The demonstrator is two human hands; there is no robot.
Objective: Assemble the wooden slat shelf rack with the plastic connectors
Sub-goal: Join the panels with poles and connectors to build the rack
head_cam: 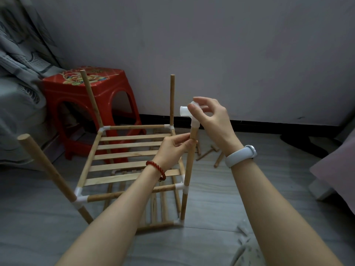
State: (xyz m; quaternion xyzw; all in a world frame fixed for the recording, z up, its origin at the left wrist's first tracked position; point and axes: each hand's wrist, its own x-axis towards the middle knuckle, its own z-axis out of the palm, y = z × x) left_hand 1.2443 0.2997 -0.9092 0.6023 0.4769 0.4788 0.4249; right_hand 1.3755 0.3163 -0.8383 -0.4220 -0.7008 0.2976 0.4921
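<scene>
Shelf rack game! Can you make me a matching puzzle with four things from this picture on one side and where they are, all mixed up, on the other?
Things:
1. white plastic connector
2. red plastic stool
3. red bead bracelet
4. white wristband

Places:
A. on the left wrist
B. behind the rack, by the wall
C. on the right wrist
D. on top of the near right post, pinched by the right hand

Pairs: 1-D, 2-B, 3-A, 4-C
</scene>
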